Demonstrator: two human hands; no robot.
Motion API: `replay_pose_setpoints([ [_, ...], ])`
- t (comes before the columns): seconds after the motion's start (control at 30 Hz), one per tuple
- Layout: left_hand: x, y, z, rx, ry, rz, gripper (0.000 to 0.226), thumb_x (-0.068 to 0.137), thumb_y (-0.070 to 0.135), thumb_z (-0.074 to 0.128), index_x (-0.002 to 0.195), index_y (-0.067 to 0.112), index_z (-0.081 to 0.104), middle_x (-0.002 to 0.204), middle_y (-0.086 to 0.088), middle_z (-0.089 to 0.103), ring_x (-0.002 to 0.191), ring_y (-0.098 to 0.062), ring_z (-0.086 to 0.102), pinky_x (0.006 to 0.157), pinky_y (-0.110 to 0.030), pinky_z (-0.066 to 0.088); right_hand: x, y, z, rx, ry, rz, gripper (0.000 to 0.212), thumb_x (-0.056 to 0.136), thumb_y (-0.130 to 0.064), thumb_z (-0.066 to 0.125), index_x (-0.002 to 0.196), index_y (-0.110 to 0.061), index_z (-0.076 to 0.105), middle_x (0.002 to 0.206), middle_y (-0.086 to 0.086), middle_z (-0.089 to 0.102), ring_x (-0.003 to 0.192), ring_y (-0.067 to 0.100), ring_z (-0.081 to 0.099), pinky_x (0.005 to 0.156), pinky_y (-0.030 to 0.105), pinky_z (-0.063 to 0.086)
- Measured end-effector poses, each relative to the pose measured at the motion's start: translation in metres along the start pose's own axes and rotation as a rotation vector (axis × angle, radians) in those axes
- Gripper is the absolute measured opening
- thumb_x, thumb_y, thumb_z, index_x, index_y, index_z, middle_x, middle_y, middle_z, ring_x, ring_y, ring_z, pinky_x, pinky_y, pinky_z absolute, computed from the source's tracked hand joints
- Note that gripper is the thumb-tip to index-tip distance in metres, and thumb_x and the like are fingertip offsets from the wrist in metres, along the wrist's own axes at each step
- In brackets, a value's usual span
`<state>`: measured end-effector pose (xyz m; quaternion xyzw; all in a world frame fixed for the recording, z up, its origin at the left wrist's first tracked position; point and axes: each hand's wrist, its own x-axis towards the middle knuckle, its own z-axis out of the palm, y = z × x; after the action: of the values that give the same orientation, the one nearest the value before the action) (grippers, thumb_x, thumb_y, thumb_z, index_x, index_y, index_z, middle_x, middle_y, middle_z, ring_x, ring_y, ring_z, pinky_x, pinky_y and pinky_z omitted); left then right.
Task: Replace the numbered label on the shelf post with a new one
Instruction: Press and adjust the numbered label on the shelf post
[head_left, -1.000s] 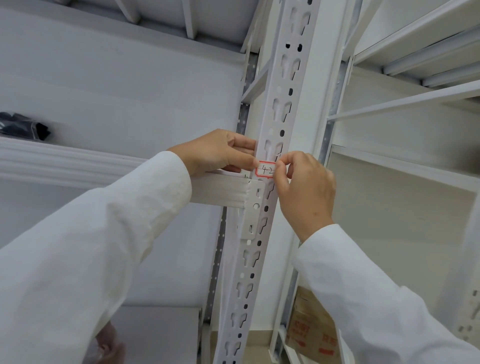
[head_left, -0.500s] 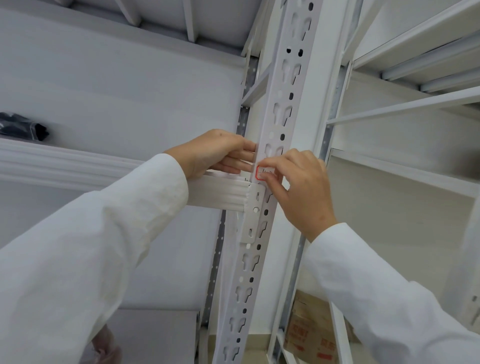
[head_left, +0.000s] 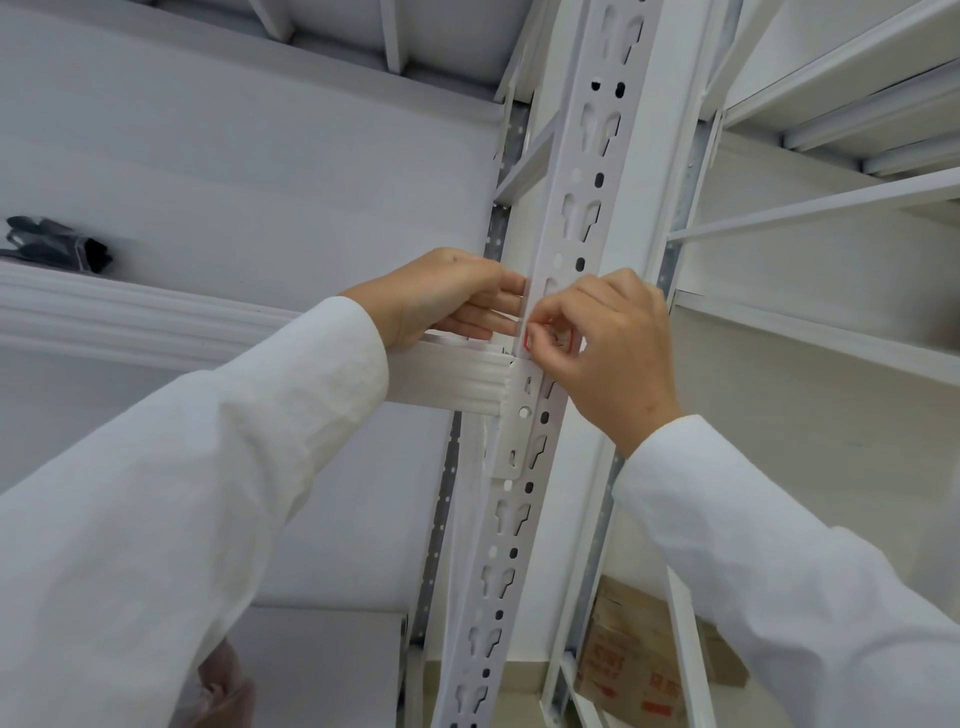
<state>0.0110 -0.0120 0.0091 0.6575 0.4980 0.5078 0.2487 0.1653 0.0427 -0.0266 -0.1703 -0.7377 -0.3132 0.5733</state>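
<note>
A small white label with a red border (head_left: 528, 341) sits on the white perforated shelf post (head_left: 582, 208), just above the shelf beam joint. My right hand (head_left: 608, 353) covers most of the label, with its fingertips pressed on it; the number is hidden. My left hand (head_left: 447, 301) rests against the left side of the post above the beam, fingers curled toward the post edge and close beside the label. Whether the left fingers touch the label is not visible.
A ribbed white shelf beam (head_left: 156, 327) runs left from the post. A dark bundle (head_left: 57, 244) lies on the left shelf. Cardboard boxes (head_left: 634, 665) stand low behind the post. More white shelving (head_left: 831, 202) fills the right side.
One second ago both hands held the label by its ends with "4-2" showing. My right hand has since slid left over it and the left fingers have moved up along the post.
</note>
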Motion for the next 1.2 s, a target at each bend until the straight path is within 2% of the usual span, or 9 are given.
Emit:
replay_pose_setpoints([
  [0.1, -0.004, 0.002, 0.001, 0.022, -0.002, 0.021, 0.033, 0.085, 0.013, 0.037, 0.089, 0.022, 0.069, 0.089, 0.006, 0.075, 0.08, -0.005, 0.071, 0.082, -0.025, 0.052, 0.011, 0.003, -0.005, -0.015, -0.116, -0.075, 0.008, 0.072, -0.025, 0.06, 0.066, -0.019, 0.062, 0.065, -0.006, 0.059, 0.073, 0.022, 0.052, 0.077, 0.028, 0.027],
  [0.17, -0.005, 0.003, 0.002, 0.032, -0.02, 0.032, 0.035, 0.085, 0.013, 0.036, 0.083, 0.025, 0.069, 0.084, 0.009, 0.075, 0.08, -0.005, 0.071, 0.085, -0.026, 0.05, 0.013, 0.007, -0.01, 0.046, -0.161, -0.067, 0.009, 0.072, -0.027, 0.06, 0.066, -0.02, 0.062, 0.065, -0.009, 0.055, 0.073, 0.02, 0.049, 0.076, 0.028, 0.027],
  [0.23, -0.004, 0.002, 0.001, 0.023, -0.028, 0.028, 0.034, 0.085, 0.013, 0.036, 0.087, 0.024, 0.068, 0.09, 0.006, 0.075, 0.083, -0.006, 0.071, 0.084, -0.025, 0.051, 0.011, 0.01, -0.012, 0.102, -0.158, -0.033, 0.011, 0.074, -0.03, 0.059, 0.071, -0.02, 0.064, 0.068, -0.012, 0.051, 0.075, 0.015, 0.045, 0.075, 0.026, 0.027],
  [0.37, 0.0, 0.0, -0.001, -0.007, -0.012, 0.004, 0.034, 0.086, 0.014, 0.037, 0.104, 0.016, 0.066, 0.101, -0.002, 0.073, 0.089, -0.011, 0.071, 0.073, -0.021, 0.053, 0.005, 0.015, -0.01, 0.084, -0.145, -0.061, 0.008, 0.078, -0.03, 0.065, 0.078, -0.023, 0.069, 0.072, -0.006, 0.06, 0.077, 0.018, 0.046, 0.075, 0.028, 0.03],
  [0.47, 0.0, -0.001, -0.001, -0.01, -0.008, 0.001, 0.035, 0.086, 0.014, 0.038, 0.108, 0.014, 0.065, 0.102, -0.003, 0.073, 0.089, -0.011, 0.071, 0.069, -0.018, 0.053, 0.006, 0.014, -0.008, 0.075, -0.116, -0.084, 0.006, 0.078, -0.029, 0.067, 0.075, -0.024, 0.07, 0.072, -0.006, 0.062, 0.079, 0.015, 0.043, 0.076, 0.022, 0.023],
  [0.57, 0.001, -0.001, -0.001, -0.015, -0.003, 0.002, 0.032, 0.086, 0.014, 0.038, 0.103, 0.015, 0.065, 0.103, -0.003, 0.072, 0.088, -0.012, 0.071, 0.068, -0.019, 0.053, 0.008, 0.013, -0.007, 0.049, -0.091, -0.108, 0.007, 0.078, -0.025, 0.066, 0.072, -0.024, 0.07, 0.07, -0.006, 0.063, 0.079, 0.013, 0.042, 0.076, 0.021, 0.021],
  [0.67, 0.001, -0.001, -0.001, -0.008, -0.003, 0.006, 0.031, 0.087, 0.013, 0.037, 0.098, 0.018, 0.065, 0.098, -0.001, 0.073, 0.083, -0.009, 0.072, 0.068, -0.019, 0.054, 0.009, 0.014, -0.005, -0.025, -0.079, -0.163, 0.009, 0.079, -0.021, 0.066, 0.071, -0.02, 0.067, 0.069, -0.004, 0.061, 0.077, 0.017, 0.047, 0.077, 0.027, 0.027],
  [1.0, 0.002, -0.002, -0.001, -0.012, -0.003, 0.006, 0.034, 0.085, 0.01, 0.035, 0.095, 0.018, 0.066, 0.088, 0.004, 0.075, 0.083, -0.009, 0.072, 0.076, -0.023, 0.054, 0.013, 0.016, 0.0, -0.456, -0.001, -0.406, 0.021, 0.091, -0.02, 0.05, 0.073, -0.014, 0.06, 0.069, 0.002, 0.057, 0.074, 0.027, 0.057, 0.089, 0.036, 0.028],
  [1.2, 0.0, -0.001, 0.0, -0.005, -0.001, 0.016, 0.033, 0.085, 0.011, 0.036, 0.09, 0.021, 0.067, 0.079, 0.009, 0.075, 0.08, -0.008, 0.072, 0.078, -0.024, 0.053, 0.015, 0.018, -0.001, -0.4, -0.06, -0.44, 0.015, 0.089, -0.017, 0.051, 0.077, -0.013, 0.058, 0.07, 0.003, 0.056, 0.074, 0.027, 0.055, 0.089, 0.036, 0.027],
])
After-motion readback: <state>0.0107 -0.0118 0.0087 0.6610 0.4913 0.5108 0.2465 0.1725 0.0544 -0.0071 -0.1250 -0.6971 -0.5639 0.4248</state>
